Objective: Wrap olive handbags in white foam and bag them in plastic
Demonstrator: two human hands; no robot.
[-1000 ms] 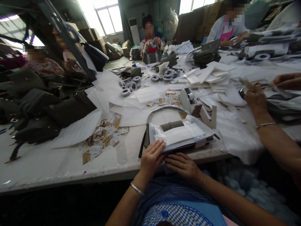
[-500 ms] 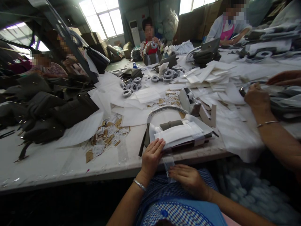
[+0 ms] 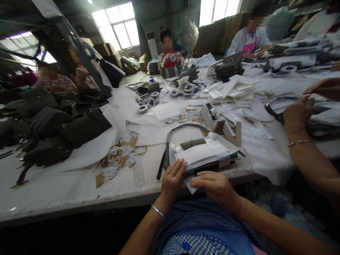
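A dark grey handbag (image 3: 165, 157) lies at the table's front edge, its looped handle wrapped in clear film. White foam sheet (image 3: 198, 155) covers its front, with clear tape (image 3: 222, 154) across the right part. My left hand (image 3: 173, 177) lies on the bag's near left corner, fingers stretched out flat over the sheet's edge. Just right of it, my right hand (image 3: 216, 187) pinches a clear strip (image 3: 191, 185), apparently tape, that hangs from the bag's near edge. Its fingertips are close to the bag's underside.
A tape dispenser (image 3: 212, 118) stands behind the bag. Paper tags (image 3: 119, 154) lie in a heap to the left, before a pile of dark bags (image 3: 53, 131). White sheets (image 3: 233, 88) spread behind. At right, a co-worker's hands (image 3: 299, 113) handle another bag.
My right hand has risen toward the bag's near edge, bringing the clear strip up with it. My left hand stays on the corner. The co-worker's hands at right have shifted slightly.
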